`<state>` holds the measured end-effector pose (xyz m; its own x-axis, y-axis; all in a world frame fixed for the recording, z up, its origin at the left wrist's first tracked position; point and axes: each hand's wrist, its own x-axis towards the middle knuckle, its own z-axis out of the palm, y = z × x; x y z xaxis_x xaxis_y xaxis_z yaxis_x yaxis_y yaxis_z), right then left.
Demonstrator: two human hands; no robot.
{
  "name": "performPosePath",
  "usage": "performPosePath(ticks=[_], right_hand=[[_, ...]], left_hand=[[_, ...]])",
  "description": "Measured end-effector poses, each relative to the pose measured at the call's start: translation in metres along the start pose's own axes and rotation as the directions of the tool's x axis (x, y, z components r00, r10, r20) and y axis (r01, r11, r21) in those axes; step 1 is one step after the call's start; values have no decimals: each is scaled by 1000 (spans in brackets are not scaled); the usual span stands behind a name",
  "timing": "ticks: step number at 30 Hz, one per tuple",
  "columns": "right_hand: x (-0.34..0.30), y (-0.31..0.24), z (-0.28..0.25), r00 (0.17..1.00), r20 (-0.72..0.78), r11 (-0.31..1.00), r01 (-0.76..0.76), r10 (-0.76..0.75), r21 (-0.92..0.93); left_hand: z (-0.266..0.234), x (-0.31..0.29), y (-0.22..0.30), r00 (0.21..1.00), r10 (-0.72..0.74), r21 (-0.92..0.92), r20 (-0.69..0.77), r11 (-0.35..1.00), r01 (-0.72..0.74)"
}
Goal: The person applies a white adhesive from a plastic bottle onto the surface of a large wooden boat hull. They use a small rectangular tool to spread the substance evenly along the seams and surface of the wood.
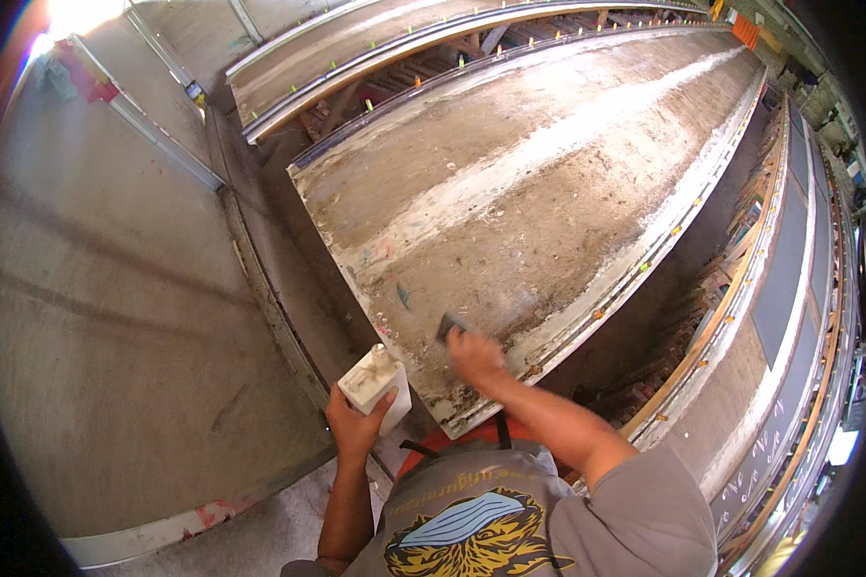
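My left hand [358, 423] is wrapped round a white box-shaped container [392, 402], held at the near left corner of a long table. Its upper face looks stained, and I cannot make out what is inside. Over the table's near end, my right hand [478, 362] grips a dark flat scraper-like tool [450, 325]; the hand is slightly blurred, and whether the tool touches the surface I cannot tell. The long table [548, 202] has a brown, dusty top with a whitish band along its middle and pale crust along its right edge.
Small yellow, green and orange pegs line the table's edges. To the right, past a dark gap, runs another long table [731, 413] with grey panels. A narrower one [337, 58] lies beyond the left edge. A large grey panel [115, 317] fills the left side.
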<state>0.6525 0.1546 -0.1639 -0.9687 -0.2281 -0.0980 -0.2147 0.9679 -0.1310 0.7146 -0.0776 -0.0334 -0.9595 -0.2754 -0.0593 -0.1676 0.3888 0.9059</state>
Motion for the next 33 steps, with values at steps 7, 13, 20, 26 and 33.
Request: performPosePath(ticks=[7,13,20,26,33], right_hand=[[3,-3,-58,962,226,878,26,-151,478],[62,86,-6,977,211,748,-138,-3,649],[60,65,-29,954,253,799,-24,-161,601],[105,96,-18,955,295,699,-198,-19,687],[186,113,-55,984,118,773,32,-137,634]], left_hand=[[-11,6,-8,999,-22,-67,-24,998,21],[-8,4,-17,995,-33,-139,-94,990,20],[6,-2,-16,981,-103,-117,-163,990,84],[30,-5,7,977,-93,-160,-194,985,62],[62,-4,47,965,-155,-168,-213,978,120]])
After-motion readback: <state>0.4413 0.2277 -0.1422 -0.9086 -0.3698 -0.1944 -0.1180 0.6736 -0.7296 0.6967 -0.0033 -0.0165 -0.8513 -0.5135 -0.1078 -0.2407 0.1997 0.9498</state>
